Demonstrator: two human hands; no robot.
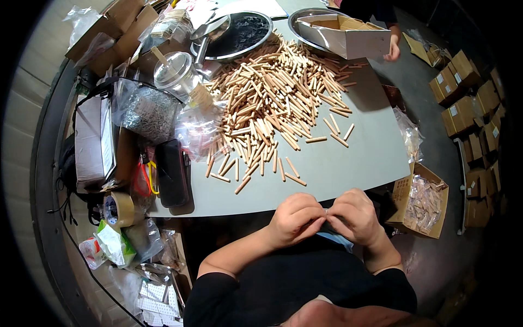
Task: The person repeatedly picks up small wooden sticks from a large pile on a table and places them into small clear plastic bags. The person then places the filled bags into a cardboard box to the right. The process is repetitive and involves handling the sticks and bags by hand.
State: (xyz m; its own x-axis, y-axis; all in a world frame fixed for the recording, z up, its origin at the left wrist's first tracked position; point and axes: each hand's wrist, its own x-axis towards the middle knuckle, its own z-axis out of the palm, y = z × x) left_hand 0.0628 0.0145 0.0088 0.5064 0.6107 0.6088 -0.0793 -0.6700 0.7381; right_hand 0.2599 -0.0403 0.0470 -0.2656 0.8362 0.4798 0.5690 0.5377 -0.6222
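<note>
Pale wooden dowels (272, 103) lie in a broad loose heap across the middle of the grey table (348, 158), fanning out toward your edge so that single sticks are within easy reach without digging into the pile. Your two hands are not on them, though: your left hand (294, 218) and right hand (354, 215) are drawn together just off the near table edge, above your lap, fingertips pinched toward each other around something small and pale (326, 212) between them. It is too small and too covered by your fingers to say what it is, or which hand bears it; both hands are narrow and curled, neither spread. Held this close to your body, the piece sits right under your eyes, which suits fine fingerwork. The nearest stray dowels lie just beyond your knuckles, apart from both hands. To your right, below the table corner, an open carton (400, 191) holds small clear packets, placed where the right hand could drop to it. At your left on the table lie a dark pouch (171, 171) and a bag of small metal parts (144, 111), with a roll of tape (120, 209) lower down. At the far edge another person's hand (392, 49) rests against a white box (348, 35) set in a metal bowl (297, 16).
</note>
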